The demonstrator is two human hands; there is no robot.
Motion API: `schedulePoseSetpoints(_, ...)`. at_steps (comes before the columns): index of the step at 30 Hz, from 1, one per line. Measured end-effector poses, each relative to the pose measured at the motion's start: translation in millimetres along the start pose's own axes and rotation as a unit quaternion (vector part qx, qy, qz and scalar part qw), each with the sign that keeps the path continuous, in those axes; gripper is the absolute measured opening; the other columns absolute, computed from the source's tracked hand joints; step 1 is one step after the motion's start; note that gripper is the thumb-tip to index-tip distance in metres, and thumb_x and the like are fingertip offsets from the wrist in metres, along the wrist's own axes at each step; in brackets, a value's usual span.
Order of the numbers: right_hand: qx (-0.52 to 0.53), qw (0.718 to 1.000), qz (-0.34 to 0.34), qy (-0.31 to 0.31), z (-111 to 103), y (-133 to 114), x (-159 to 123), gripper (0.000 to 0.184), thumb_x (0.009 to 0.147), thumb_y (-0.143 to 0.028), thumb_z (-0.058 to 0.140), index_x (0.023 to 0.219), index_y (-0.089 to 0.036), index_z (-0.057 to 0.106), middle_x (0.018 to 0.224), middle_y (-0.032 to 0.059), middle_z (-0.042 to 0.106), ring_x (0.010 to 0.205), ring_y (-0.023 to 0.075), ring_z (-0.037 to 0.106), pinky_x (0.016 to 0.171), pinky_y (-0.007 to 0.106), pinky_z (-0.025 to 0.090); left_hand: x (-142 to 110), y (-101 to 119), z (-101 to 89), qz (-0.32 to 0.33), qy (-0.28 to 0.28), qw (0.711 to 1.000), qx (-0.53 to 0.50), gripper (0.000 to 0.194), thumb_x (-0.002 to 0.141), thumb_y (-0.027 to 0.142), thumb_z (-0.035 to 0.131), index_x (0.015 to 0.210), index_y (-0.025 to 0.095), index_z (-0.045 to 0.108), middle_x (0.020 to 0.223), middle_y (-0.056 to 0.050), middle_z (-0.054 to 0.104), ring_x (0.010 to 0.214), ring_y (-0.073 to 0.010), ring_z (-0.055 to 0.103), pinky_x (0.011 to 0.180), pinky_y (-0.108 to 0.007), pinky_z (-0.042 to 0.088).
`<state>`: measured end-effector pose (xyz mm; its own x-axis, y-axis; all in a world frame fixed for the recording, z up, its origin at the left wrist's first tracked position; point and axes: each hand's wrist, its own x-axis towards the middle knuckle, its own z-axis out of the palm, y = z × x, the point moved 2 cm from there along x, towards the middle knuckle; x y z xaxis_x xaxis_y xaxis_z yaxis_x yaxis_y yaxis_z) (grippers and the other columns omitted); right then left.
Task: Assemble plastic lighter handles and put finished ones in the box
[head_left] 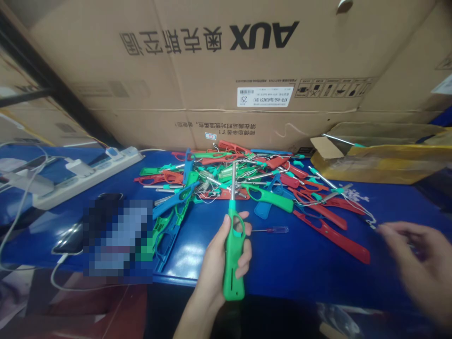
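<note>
Hold green lighter (233, 278) steady, tip up at surface's (310, 254) near edge, left hand's (217, 249) fingers curled snugly round its handle; right hand (420, 263) blurred, fingers bunched, can't tell if holding anything.

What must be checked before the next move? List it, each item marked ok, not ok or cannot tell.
1. Left hand gripping the green lighter: ok, closed around its handle.
2. Lighter's metal tube pointing away from the hand: ok.
3. Right hand empty: cannot tell; it is blurred, close to a thin wire.
4. Screwdriver within sight: ok, on the blue table.
5. Handle pieces sorted by colour: not ok; red, green and blue lie mixed.
</note>
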<state>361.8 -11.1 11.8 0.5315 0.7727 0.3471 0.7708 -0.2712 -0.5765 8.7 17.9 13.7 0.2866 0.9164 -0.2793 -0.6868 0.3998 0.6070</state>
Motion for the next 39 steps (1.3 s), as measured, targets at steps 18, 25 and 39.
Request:
schedulePoseSetpoints(18,0.379,0.876,-0.138,-0.264,66,-173,-124,0.011,0.093,-0.025,0.07,0.083,-0.026,0.075,0.094,-0.0002,0.075,0.059,0.0089,0.064,0.055,0.016,0.053,-8,6,-2.8,0.113,0.113,0.986,-0.042,0.036,0.103,0.049,0.06,0.121,0.018,0.067,0.081,-0.003,0.06,0.056,-0.008,0.045,0.048,-0.016,0.042)
schedulePoseSetpoints(25,0.372,0.836,-0.15,-0.376,71,-177,-132,0.015,0.095,-0.02,0.067,0.084,-0.026,0.075,0.086,-0.0036,0.075,0.076,0.0098,0.07,0.073,0.012,0.053,-7,7,-1.9,0.136,0.135,0.978,-0.076,0.032,0.102,0.044,0.064,0.126,0.023,0.065,0.103,-0.006,0.064,0.062,-0.0084,0.048,0.05,-0.017,0.044)
schedulePoseSetpoints(39,0.307,0.868,-0.218,-0.323,73,-176,-138,0.017,0.096,-0.019,0.066,0.092,-0.029,0.079,0.092,-0.0037,0.072,0.068,0.0064,0.067,0.067,0.011,0.054,-9,7,-2.8,0.133,0.12,0.979,-0.098,0.031,0.103,0.045,0.061,0.119,0.02,0.068,0.09,-0.004,0.061,0.059,-0.0081,0.045,0.052,-0.017,0.045)
